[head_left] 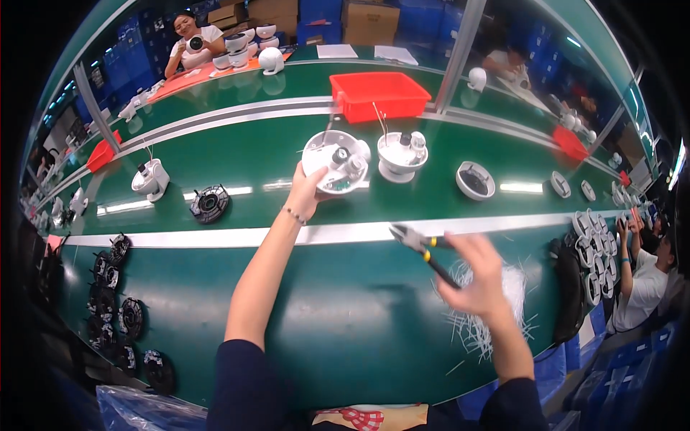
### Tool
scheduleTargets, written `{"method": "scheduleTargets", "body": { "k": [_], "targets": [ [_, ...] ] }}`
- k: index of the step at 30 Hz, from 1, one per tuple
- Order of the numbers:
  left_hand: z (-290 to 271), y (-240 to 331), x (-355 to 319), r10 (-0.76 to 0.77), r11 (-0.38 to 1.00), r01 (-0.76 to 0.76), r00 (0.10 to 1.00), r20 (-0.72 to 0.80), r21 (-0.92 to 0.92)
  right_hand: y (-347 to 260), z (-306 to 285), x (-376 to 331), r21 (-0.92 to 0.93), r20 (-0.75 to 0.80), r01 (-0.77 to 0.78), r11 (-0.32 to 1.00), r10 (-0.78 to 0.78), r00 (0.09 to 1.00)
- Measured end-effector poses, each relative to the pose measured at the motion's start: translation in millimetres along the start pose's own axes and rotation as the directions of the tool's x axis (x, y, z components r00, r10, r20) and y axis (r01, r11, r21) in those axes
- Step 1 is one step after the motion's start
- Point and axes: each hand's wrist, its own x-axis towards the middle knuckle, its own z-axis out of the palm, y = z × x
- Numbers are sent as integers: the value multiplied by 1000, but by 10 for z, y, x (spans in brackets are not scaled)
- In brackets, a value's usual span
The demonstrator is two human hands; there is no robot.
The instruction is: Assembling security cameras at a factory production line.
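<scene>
**Left hand (305,195) steadying a white round housing (327,146), right hand (480,279) holding pliers (410,238)**

At far left, black round parts (131,318) are lying along the near edge of the green worktop (345,309). Beyond them, a white housing on a foot (154,183) is standing upright, and a black ring-shaped part (210,204) is lying flat to its right. Near the middle, the left grip is closing on the white round housing's rim, thumb over the edge, its open side showing a dark cylinder. Just right of it, a second white housing (402,159) is standing with thin wires rising, in front of a red tray (381,97). The right grip, blurred, is curling around the pliers' spread black-and-yellow handles, the tool pointing left and well apart from the held housing. Under that hand, white plastic strips (512,291) are lying heaped. Farther right, a white bowl-shaped shell (475,181) is resting, and white shells (594,248) are sitting clustered.
</scene>
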Motion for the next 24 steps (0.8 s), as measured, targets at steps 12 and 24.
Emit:
{"method": "scheduleTargets", "body": {
  "k": [12, 24],
  "targets": [
    [252, 491, -1429, -94, 983, 53, 968, 232, 177, -405, -164, 954, -434, 293, 520, 735, -431, 853],
    [359, 577, -1604, -129, 961, 66, 965, 228, 268, -602, -139, 883, -543, 389, 511, 666, -340, 856]
  ]
}}
